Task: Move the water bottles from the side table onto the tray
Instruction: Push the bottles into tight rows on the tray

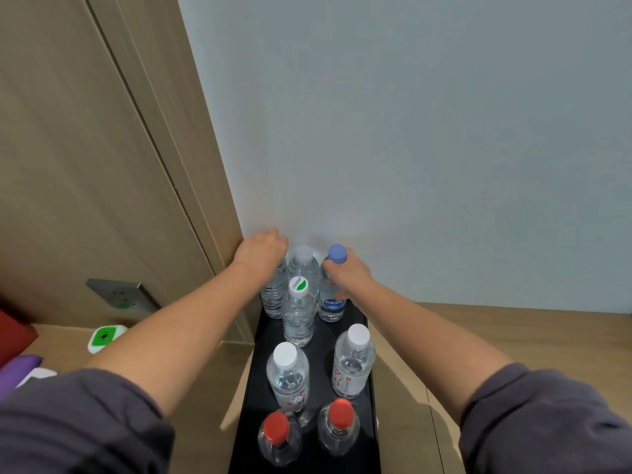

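Note:
A long black tray [321, 340] runs from the near edge to the wall and carries several clear water bottles. My left hand [261, 251] grips the top of a clear bottle [273, 295] at the tray's far left corner, hiding its cap. My right hand [345, 273] holds the neck of a blue-capped bottle [331, 302] at the far right. Between them stands a white-capped bottle [302, 265]. A green-and-white-capped bottle [298, 313] stands in front, then two white-capped bottles [288, 378] [352, 362] and two red-capped bottles [277, 439] [338, 427] nearest me.
The tray lies on a light wooden surface [496, 340] against a pale wall. A wooden panel [102, 148] with a metal socket plate [123, 295] rises at left. A green-and-white device [104, 338], a red cushion [13, 331] and a purple item [17, 369] lie at lower left.

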